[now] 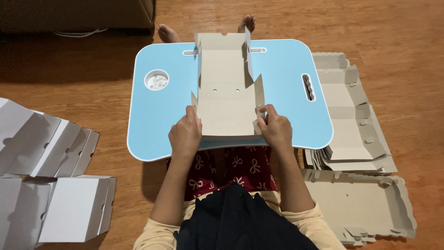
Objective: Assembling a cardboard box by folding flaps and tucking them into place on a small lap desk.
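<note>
Cardboard box blank [225, 88] lies on the blue lap table [286, 78], side flaps half up. Our left hand [185, 134] and right hand [275, 128] pinch its near corners; next, we judge, fold the near wall upright evenly.

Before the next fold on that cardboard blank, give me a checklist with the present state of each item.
1. Left hand holds the near left edge of the cardboard blank: ok.
2. Right hand has its grip on the near right flap: ok, fingers pinch it.
3. Blank lies on the blue lap table, roughly centred: ok.
4. Far side walls raised: ok, both stand up near the far end.
5. Near side flaps fully upright: not ok, they are only partly lifted.
6. Tabs locked into slots: cannot tell, the joints are too small to see.
7. Supply of flat blanks within reach on the floor at the right: ok.
</note>
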